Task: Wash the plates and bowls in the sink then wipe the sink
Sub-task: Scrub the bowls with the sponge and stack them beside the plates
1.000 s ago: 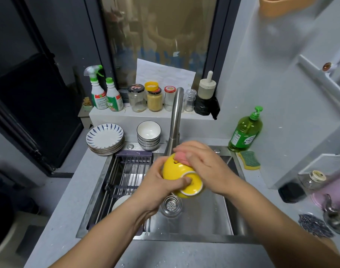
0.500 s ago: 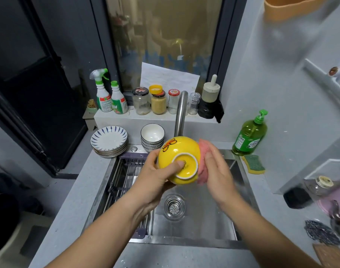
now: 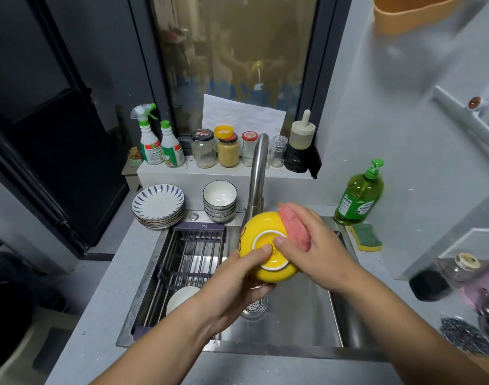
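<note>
Item: yellow bowl (image 3: 265, 241), held upside down over the sink (image 3: 301, 318), its white foot ring toward the camera, just in front of the faucet (image 3: 257, 173); left hand (image 3: 237, 276) grips the bowl from below, thumb on the foot ring, fingers curled under the rim; right hand (image 3: 318, 251) holds a pink sponge (image 3: 293, 227) pressed against the bowl's right side, thumb tip on the base beside the left thumb; the two hands are close together, both clamped on what they hold. Sink contents: drain strainer (image 3: 254, 305) in the basin floor, partly hidden by the left hand; dark drying rack (image 3: 193, 251) across the left half; a white dish (image 3: 179, 300) lying in the rack, near the left wrist. Counter behind the sink: stack of blue-patterned plates (image 3: 158, 202); stack of bowls (image 3: 219, 200) just to its right. Ledge above: two spray bottles (image 3: 160, 143); a row of jars (image 3: 228, 148). Right of the sink: green soap bottle (image 3: 361, 194); a yellow-and-green sponge (image 3: 365, 237) lying in front of it at the sink's edge; steel wool (image 3: 465, 336) on the counter at the near right.
</note>
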A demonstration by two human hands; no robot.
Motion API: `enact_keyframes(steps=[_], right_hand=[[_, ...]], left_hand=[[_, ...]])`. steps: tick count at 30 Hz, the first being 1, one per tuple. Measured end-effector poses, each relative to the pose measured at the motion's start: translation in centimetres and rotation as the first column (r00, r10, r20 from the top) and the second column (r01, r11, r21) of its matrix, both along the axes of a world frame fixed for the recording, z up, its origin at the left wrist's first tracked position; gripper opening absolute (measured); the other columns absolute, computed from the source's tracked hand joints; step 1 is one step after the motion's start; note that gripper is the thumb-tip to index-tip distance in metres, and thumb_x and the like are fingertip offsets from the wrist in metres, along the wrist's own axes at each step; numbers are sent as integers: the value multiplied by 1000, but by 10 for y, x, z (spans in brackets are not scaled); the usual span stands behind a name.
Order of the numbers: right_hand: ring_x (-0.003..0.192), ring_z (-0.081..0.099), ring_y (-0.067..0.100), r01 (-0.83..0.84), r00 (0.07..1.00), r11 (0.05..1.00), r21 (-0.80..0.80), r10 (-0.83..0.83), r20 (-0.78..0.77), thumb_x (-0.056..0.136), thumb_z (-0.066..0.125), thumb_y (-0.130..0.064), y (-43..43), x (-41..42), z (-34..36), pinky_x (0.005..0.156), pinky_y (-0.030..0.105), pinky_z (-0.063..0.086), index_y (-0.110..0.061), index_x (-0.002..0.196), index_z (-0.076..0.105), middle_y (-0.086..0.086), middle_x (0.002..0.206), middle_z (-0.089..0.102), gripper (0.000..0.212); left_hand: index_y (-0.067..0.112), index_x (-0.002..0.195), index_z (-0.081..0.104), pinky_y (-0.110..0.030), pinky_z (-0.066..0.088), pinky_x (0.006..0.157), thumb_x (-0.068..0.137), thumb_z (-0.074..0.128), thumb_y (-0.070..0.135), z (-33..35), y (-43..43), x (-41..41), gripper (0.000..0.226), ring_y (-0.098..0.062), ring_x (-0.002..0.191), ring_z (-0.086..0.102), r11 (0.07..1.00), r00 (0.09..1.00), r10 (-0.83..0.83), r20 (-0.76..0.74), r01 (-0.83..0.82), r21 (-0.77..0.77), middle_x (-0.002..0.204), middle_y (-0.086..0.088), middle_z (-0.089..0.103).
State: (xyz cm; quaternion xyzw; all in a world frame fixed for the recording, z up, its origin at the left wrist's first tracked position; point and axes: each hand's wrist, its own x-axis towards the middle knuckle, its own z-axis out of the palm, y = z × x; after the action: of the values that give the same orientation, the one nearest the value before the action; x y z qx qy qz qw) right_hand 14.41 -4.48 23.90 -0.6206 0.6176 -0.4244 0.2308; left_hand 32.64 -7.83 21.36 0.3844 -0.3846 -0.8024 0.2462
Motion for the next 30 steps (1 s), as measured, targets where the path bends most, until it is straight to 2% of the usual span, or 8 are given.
enact_keyframes(steps=[6,9,12,15,21,26,28,30], right_hand=[[114,54,-5,-193,955,971,140,219,-199,75,62,-60,-2,-16,22,96,12,41,-42,131,56,-17,119,54,59],[115,54,-3,-244,922,952,186,287,-259,83,63,-58,-9,-18,37,98,10,39,-41,129,59,-13,121,57,49],[109,58,-1,-76,996,997,6,76,44,103,52,-39,-10,-8,31,98,11,42,-42,122,62,-7,125,59,22],[120,43,-21,134,978,987,-89,-117,171,108,43,-29,1,16,2,110,12,33,-42,131,48,-10,136,48,27],[120,50,-10,303,944,932,-197,-267,192,86,62,-44,3,25,-13,102,5,34,-26,127,61,-6,127,53,45],[103,56,-15,119,993,989,-82,-118,18,91,71,-17,-9,-17,19,92,2,37,-36,107,66,-7,114,65,26],[105,60,-6,-21,1000,999,36,21,-9,92,69,-14,-8,-27,31,92,8,42,-45,99,65,-9,114,68,32],[106,61,-6,-150,988,978,144,152,1,91,69,-23,-7,-30,35,91,7,43,-48,100,64,-11,117,69,26]], left_hand=[[18,131,57,-31,58,73,65,84,23,24,-22,5,72,-18,91,73,937,976,-111,185,165,-308,110,-8,75],[18,126,63,-37,60,76,71,80,16,37,-35,4,58,-21,91,72,925,948,-247,201,292,-243,101,-3,75],[10,132,58,-50,61,86,71,80,20,35,-40,-2,66,-25,92,71,975,984,-110,138,134,-176,102,-8,73],[4,133,58,-55,59,91,72,80,20,30,-34,-9,67,-32,97,72,999,999,44,8,-44,-1,112,-16,73],[-2,137,59,-48,53,104,89,64,24,20,12,-35,55,-34,113,68,964,939,144,-313,-62,260,130,-27,67],[16,119,71,-47,50,106,84,73,58,15,9,-31,55,-35,113,65,996,999,-40,-13,41,83,123,-19,73],[17,118,68,-45,59,89,72,82,57,19,-7,-24,63,-31,103,65,997,996,-60,60,63,-45,116,-11,73],[16,122,66,-55,56,94,69,84,45,26,-22,-19,63,-25,100,68,978,979,-143,142,162,-134,114,-10,72]])
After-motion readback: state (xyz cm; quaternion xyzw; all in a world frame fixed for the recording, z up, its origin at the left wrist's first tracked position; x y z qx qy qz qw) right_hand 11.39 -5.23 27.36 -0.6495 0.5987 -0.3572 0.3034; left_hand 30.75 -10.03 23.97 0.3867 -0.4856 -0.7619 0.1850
